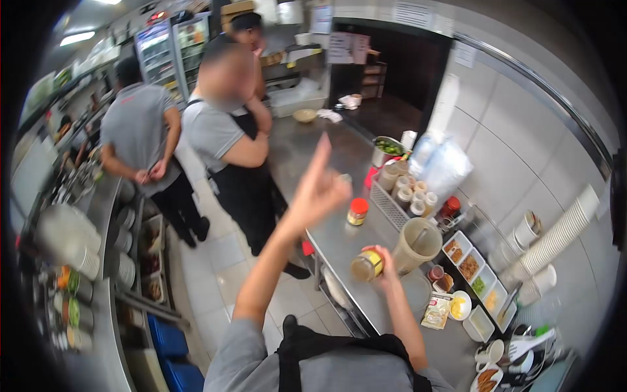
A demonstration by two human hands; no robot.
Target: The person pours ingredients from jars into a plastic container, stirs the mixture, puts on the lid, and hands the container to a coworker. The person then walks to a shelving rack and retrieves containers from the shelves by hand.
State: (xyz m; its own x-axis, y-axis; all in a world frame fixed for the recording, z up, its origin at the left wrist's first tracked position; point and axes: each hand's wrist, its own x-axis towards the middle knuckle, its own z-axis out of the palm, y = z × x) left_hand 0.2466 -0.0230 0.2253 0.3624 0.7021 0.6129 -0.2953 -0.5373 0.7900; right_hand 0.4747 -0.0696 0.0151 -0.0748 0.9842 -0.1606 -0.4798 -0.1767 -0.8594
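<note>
My left hand [318, 195] is raised over the steel counter [294, 147]. Its index finger points up and away while the other fingers look partly curled, and I see nothing in it. Tilted in my right hand [388, 266] is a jar [368, 264] with a yellow label, held just above the counter edge. A second jar [357, 212] with a red lid stands on the counter between my hands. Right of the held jar is a large plastic tub [417, 244] with a utensil in it.
Two people [225, 124] stand across the counter's left side, a third [140, 124] behind. A grey basket [390, 208] holds squeeze bottles. White topping trays [470, 266], a packet [436, 310], and stacked cups [558, 225] line the right. Shelves with containers [78, 313] are left.
</note>
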